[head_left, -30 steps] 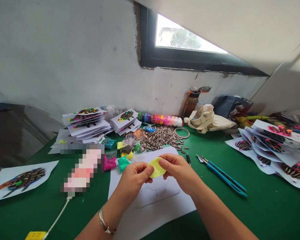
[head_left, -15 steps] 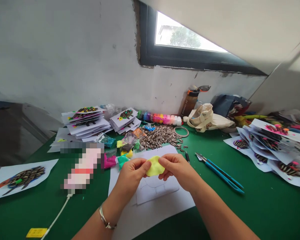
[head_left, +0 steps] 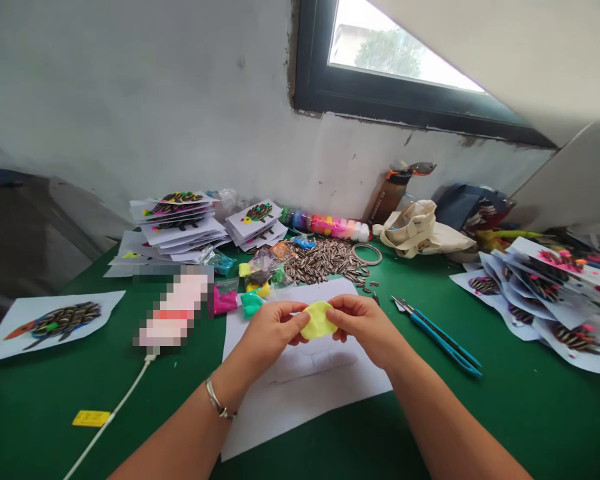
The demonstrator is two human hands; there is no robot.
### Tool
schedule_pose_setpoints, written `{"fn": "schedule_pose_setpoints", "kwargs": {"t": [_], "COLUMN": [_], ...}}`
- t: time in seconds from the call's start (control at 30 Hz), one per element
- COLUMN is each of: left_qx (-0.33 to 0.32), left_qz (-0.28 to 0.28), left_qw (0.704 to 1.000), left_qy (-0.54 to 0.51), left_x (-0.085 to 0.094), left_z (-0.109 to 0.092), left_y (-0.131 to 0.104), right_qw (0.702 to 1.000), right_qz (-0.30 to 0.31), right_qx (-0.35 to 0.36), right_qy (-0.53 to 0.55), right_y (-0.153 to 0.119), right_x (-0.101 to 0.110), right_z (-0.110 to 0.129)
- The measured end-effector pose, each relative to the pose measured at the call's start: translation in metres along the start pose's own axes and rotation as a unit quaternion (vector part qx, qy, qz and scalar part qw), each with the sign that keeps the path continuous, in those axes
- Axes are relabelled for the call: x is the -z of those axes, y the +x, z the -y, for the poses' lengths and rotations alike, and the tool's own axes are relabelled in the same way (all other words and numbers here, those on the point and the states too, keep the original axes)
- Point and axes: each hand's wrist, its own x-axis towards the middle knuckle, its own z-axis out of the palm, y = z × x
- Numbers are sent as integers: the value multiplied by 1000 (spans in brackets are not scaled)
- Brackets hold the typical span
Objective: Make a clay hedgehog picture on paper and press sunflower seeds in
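Note:
Between my two hands is a flattened, roundish piece of yellow modelling clay (head_left: 318,321). My left hand (head_left: 275,327) pinches its left edge between thumb and fingers. On the opposite edge, my right hand (head_left: 361,327) grips it the same way. Both hands hover over a small sheet with a pencil drawing (head_left: 314,363), partly hidden by them, which lies on a larger white sheet (head_left: 260,427). Bags of pink clay (head_left: 225,300) and green clay (head_left: 252,304) lie just beyond my left hand. Past the paper spreads a heap of striped sunflower seeds (head_left: 323,260).
Blue-handled tweezers (head_left: 445,343) and a craft knife lie to the right. Stacks of seed-decorated cards stand at left (head_left: 180,230) and right (head_left: 545,287). A single bird card (head_left: 63,320), a white cable (head_left: 125,403), a roll of tape (head_left: 367,254) and a bottle (head_left: 390,193) are around.
The clay piece looks a little rounder and turned between my fingers. My hands remain pinched on its edges. The view has shifted slightly.

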Motion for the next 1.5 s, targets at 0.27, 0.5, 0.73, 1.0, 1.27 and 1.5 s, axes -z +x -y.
{"fn": "schedule_pose_setpoints", "kwargs": {"t": [0.27, 0.5, 0.73, 1.0, 1.27, 1.5], "left_qx": [48, 21, -7, 11, 1, -16], "left_qz": [-8, -12, -45, -19, -30, -27], "left_qw": [989, 962, 931, 934, 906, 887], "left_qy": [140, 271, 363, 357, 423, 462], "left_x": [14, 15, 17, 14, 10, 6], "left_z": [3, 10, 5, 4, 9, 14], "left_y": [9, 9, 10, 9, 9, 7], "right_qw": [994, 964, 939, 933, 936, 934], "right_qz": [20, -8, -31, -49, -52, -56], "right_qx": [-4, 35, 54, 63, 60, 52], "right_qy": [-105, -263, -339, -351, -342, -348], "right_y": [7, 7, 7, 9, 8, 9], "right_x": [-5, -12, -13, -12, -12, -10], "right_z": [-16, -21, -26, -29, -29, -29]}}
